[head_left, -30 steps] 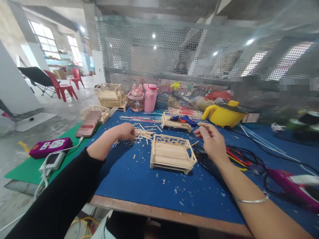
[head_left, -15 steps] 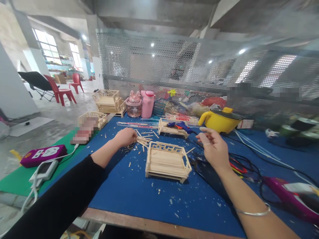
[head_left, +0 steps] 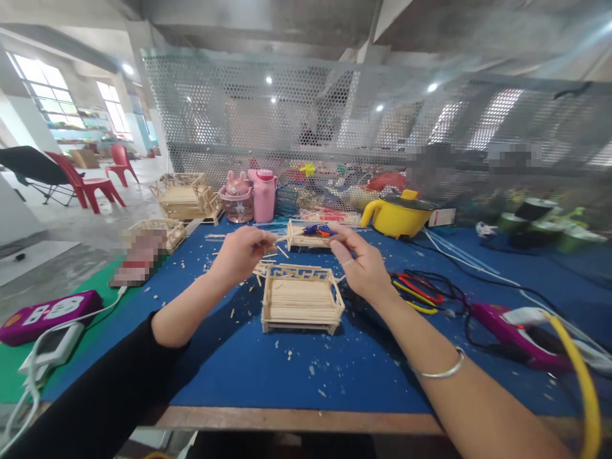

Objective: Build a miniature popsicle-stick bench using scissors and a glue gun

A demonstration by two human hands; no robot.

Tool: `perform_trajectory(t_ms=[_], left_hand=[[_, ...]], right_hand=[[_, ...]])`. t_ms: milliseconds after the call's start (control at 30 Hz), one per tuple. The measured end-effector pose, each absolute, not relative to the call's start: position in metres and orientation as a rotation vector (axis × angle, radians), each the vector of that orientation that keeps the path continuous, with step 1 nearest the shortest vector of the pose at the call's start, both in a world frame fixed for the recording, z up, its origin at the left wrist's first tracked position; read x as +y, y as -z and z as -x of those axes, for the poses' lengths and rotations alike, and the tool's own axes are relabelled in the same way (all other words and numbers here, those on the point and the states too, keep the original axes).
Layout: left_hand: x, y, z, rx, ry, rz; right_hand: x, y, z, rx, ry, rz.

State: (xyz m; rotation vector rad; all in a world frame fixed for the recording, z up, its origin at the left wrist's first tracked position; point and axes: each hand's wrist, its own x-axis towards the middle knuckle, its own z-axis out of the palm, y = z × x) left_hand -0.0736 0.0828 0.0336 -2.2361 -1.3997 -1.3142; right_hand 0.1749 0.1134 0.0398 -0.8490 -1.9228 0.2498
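Observation:
My left hand (head_left: 243,255) is closed in a pinch on a thin wooden stick (head_left: 281,241), raised above the table. Facing it is my right hand (head_left: 361,264), its thumb and fingers drawn together at the tips; what they hold, if anything, I cannot make out. Below and between both hands a small bed-like frame of wooden sticks (head_left: 302,299) stands on the blue table surface (head_left: 287,376). Behind it, a blue glue gun (head_left: 315,230) rests on a second stick frame (head_left: 296,242). Loose sticks (head_left: 261,271) lie behind my left hand, partly hidden.
More stick frames (head_left: 184,197) stand at the back left, beside a pink bottle (head_left: 264,197). A yellow pot (head_left: 401,217) sits at the back right. Cables (head_left: 421,287) and a purple power strip (head_left: 516,338) lie right; a phone (head_left: 138,258) lies left.
My left hand has lifted a stick from the loose pile and moved right. My right hand has moved left, toward it, and its fingers have drawn closer together. The view has turned slightly right.

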Motion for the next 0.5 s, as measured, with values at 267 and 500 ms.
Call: perform_trajectory(t_ms=[267, 500], left_hand=[[0.078, -0.032, 0.048, -1.178, 1.126, 2.381], [0.074, -0.032, 0.050, -1.495, 1.566, 2.562]], right_hand=[[0.107, -0.043, -0.167, -2.215, 0.003, 0.728], [0.109, -0.039, -0.171, -2.214, 0.015, 0.766]])
